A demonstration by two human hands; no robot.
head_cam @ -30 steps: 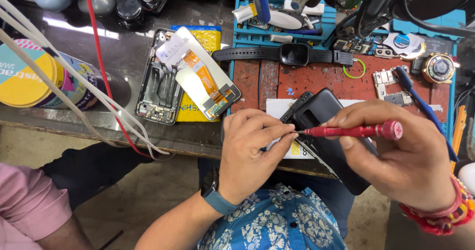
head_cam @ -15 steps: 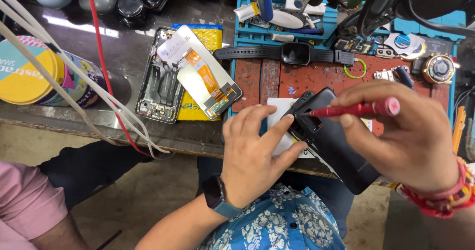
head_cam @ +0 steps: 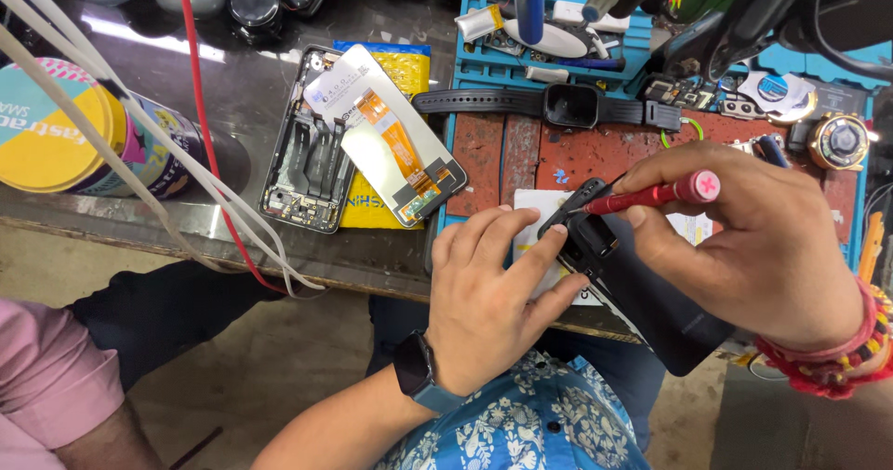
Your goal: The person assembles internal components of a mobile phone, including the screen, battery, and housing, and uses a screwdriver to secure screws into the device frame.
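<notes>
Phone (head_cam: 642, 288): black, flat, rectangular slab with a smooth matte back and rounded corners. It lies at the near edge of the desk (head_cam: 233, 219), partly overhanging it above your lap. Its long axis runs diagonally, the camera end pointing up and left toward the middle of the desk, the other end down and right toward you. A raised square camera block sits at the upper-left end.

Screwdriver (head_cam: 651, 195): slim red shaft with a round pink cap bearing a cross mark. It lies nearly level, the cap to the right, the tip to the left meeting the phone's upper corner.

Your right hand (head_cam: 753, 247): grip clamped on the screwdriver, fingers curled over the shaft. Red and beaded bands circle the wrist.

Your left hand (head_cam: 488, 298): fingers spread and pressed flat, fingertips on the phone's camera end and on the white paper (head_cam: 526, 219) under it; it clasps nothing. A dark watch with a blue strap sits on the wrist.

Work mat (head_cam: 558, 149): worn red centre, blue ridged rim.

Opened phone frame (head_cam: 302, 158): grey metal, with a silvery screen panel (head_cam: 386, 135) carrying an orange ribbon leaning across it, well left of the phone.
</notes>
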